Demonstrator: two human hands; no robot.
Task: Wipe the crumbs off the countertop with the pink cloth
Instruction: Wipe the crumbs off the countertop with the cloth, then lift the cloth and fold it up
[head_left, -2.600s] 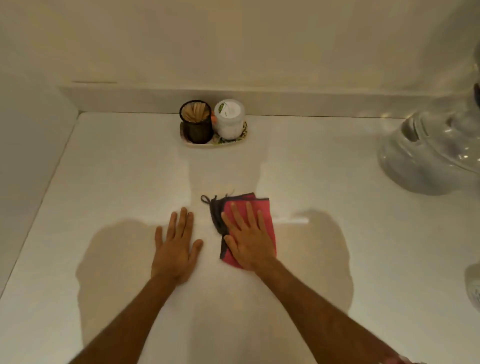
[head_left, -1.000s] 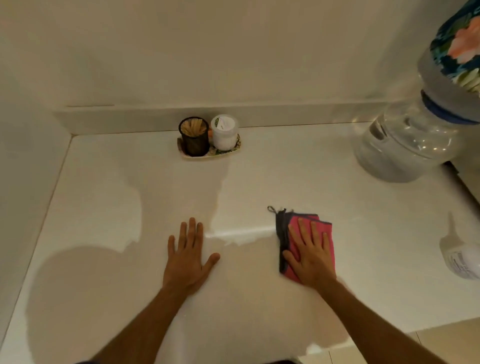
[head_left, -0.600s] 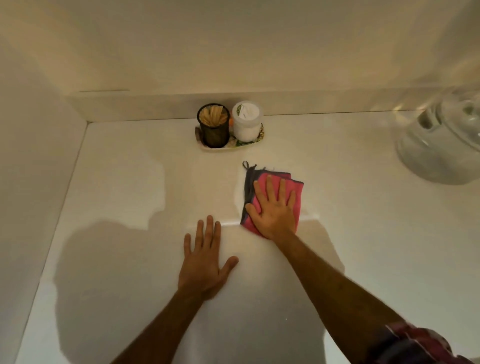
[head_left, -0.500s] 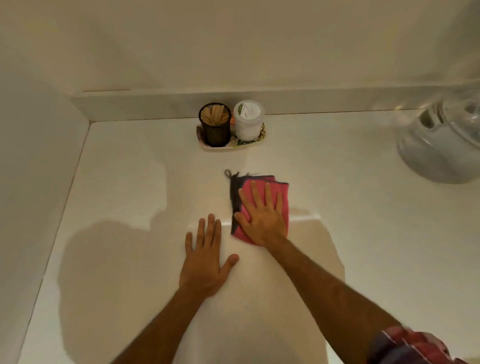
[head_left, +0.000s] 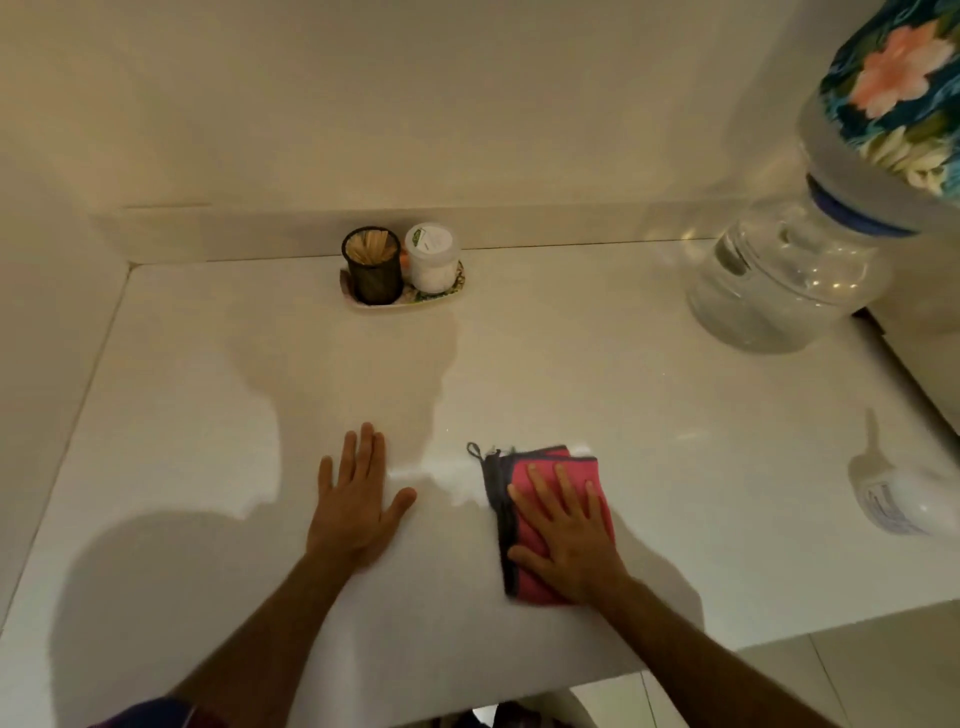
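The folded pink cloth (head_left: 582, 470) with a dark edge lies flat on the white countertop (head_left: 208, 426), near its front edge. My right hand (head_left: 569, 540) presses down on the cloth with fingers spread, covering most of it. My left hand (head_left: 358, 504) rests flat on the bare countertop to the left of the cloth, fingers apart, holding nothing. I cannot make out any crumbs on the surface.
A small tray (head_left: 410, 304) at the back wall holds a dark mesh cup of sticks (head_left: 373, 265) and a white lidded jar (head_left: 432, 257). A clear water dispenser (head_left: 789, 280) stands back right. A white spray bottle (head_left: 898, 501) lies at the right edge.
My right hand has slid the cloth back toward the front edge and to the right, away from the tray. My left hand stays flat in about the same place.
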